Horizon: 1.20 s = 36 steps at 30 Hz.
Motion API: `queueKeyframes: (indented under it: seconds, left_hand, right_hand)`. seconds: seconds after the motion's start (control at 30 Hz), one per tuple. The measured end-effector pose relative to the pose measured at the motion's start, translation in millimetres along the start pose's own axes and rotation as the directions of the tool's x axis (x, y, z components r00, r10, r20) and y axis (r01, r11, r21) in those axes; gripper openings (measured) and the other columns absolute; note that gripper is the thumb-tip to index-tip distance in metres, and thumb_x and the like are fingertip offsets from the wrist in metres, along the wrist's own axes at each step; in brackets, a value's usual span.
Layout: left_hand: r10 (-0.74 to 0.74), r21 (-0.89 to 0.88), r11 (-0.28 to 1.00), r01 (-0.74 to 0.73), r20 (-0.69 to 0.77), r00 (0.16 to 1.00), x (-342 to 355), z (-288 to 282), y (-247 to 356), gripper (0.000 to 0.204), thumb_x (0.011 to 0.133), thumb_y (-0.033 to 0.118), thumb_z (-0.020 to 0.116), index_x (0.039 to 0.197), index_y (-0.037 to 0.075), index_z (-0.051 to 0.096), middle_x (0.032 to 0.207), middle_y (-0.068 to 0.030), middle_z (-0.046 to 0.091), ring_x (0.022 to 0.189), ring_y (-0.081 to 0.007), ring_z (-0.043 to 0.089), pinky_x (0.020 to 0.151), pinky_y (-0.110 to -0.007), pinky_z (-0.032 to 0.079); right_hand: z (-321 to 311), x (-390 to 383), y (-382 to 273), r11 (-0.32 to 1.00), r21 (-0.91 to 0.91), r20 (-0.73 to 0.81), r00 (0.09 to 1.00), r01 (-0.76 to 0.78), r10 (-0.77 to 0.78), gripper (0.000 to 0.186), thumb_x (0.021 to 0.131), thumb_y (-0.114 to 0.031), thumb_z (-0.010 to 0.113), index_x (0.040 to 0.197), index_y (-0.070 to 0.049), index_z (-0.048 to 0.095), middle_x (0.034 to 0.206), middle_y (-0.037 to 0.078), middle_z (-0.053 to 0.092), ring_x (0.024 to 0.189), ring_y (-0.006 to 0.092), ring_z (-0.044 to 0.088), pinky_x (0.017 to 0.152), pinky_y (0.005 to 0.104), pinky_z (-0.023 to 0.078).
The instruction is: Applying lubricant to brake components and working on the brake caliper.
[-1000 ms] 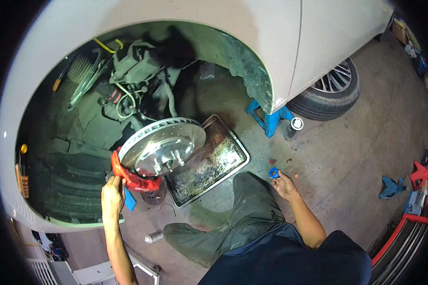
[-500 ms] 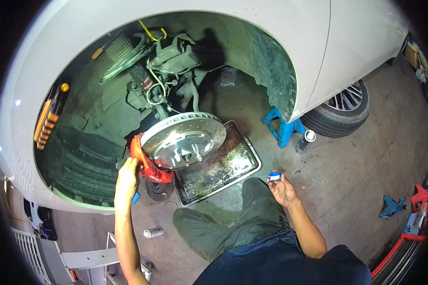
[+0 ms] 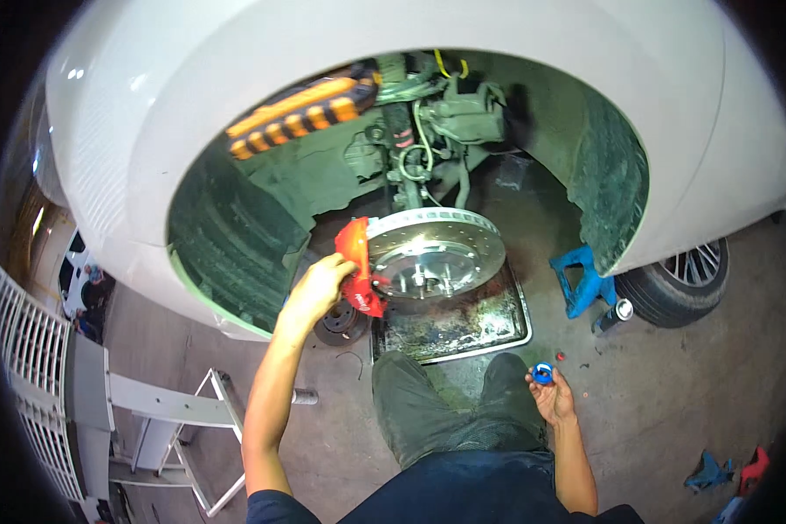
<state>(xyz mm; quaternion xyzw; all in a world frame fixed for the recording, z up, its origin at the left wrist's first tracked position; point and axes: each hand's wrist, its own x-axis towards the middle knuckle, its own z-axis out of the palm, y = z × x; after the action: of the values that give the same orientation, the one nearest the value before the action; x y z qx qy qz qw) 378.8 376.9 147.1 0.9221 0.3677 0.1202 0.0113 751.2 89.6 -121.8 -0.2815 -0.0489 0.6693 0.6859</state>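
Observation:
My left hand [image 3: 327,281] is closed on the red brake caliper [image 3: 355,246], which sits at the left edge of the shiny drilled brake disc [image 3: 472,251] in the white car's wheel arch. Lower right, my right hand [image 3: 552,397] holds a small blue ring-like container or cap [image 3: 543,373] between fingers and thumb, above my knee. Behind the disc are suspension parts [image 3: 463,118] with a cream cable and a yellow hook. Orange-and-black striped gear [image 3: 297,113] is high in the arch. A dirty metal tray [image 3: 526,327] lies under the disc.
A blue jack stand [image 3: 576,288], spray can [image 3: 611,316] and removed wheel [image 3: 703,275] are at right. An old disc [image 3: 339,330] and another can [image 3: 306,396] lie left. A white metal frame [image 3: 170,402] stands lower left. Blue and red stands [image 3: 707,472] are lower right.
My view has turned, shifting the disc, tray and wheel rightward in the picture. My left hand stays on the caliper; my right hand still holds the blue piece, now lower in view.

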Motion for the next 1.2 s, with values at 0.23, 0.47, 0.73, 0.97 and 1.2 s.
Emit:
queueKeyframes:
  seconds: [0.23,0.47,0.73,0.97,1.2]
  left_hand:
    - [-0.009,0.110,0.994,0.019,-0.091,0.996,-3,-1,4,0.015,0.088,0.015,0.064,0.093,0.001,0.059,0.088,-0.0179,0.059,0.087,-0.0382,0.060,0.075,-0.046,0.050]
    - [0.022,0.000,1.000,-0.022,-0.016,1.000,-6,6,-13,0.017,0.088,0.016,0.061,0.098,0.003,0.062,0.089,-0.0149,0.060,0.089,-0.0371,0.062,0.078,-0.045,0.052]
    - [-0.077,0.018,0.997,0.080,-0.138,0.987,-7,13,-5,0.024,0.089,0.024,0.064,0.099,0.001,0.063,0.095,-0.0173,0.062,0.092,-0.0385,0.064,0.077,-0.048,0.053]
    - [-0.096,0.020,0.995,0.098,-0.105,0.990,-4,14,-1,0.017,0.091,0.017,0.059,0.093,0.000,0.059,0.092,-0.0190,0.060,0.091,-0.0386,0.062,0.077,-0.046,0.052]
    - [-0.098,-0.032,0.995,0.096,-0.047,0.994,-8,16,-3,0.024,0.091,0.022,0.062,0.094,-0.001,0.060,0.091,-0.0197,0.061,0.090,-0.0388,0.063,0.078,-0.046,0.053]
  right_hand:
    - [13,6,12,0.996,-0.059,0.067,0.996,-0.061,0.065,0.037,0.100,-0.030,0.054,0.115,0.004,0.058,0.111,0.020,0.066,0.097,0.0268,0.068,0.080,0.0324,0.058]
    - [20,8,27,0.996,-0.087,0.076,0.996,-0.032,0.039,0.033,0.102,-0.026,0.050,0.114,0.004,0.057,0.112,0.020,0.066,0.097,0.0276,0.068,0.079,0.0327,0.058]
    - [43,-4,26,0.968,-0.234,0.068,0.991,-0.095,0.114,0.022,0.100,-0.022,0.055,0.107,-0.001,0.058,0.110,0.020,0.067,0.096,0.0281,0.069,0.078,0.0330,0.059]
    - [22,22,41,0.949,-0.285,0.161,0.969,-0.136,0.187,0.026,0.098,-0.022,0.058,0.107,0.002,0.058,0.110,0.021,0.067,0.096,0.0302,0.069,0.077,0.0337,0.061]
    - [36,7,56,0.929,-0.301,0.136,0.954,-0.217,0.267,0.015,0.098,-0.017,0.060,0.096,-0.003,0.059,0.107,0.020,0.068,0.096,0.0297,0.069,0.079,0.0335,0.060]
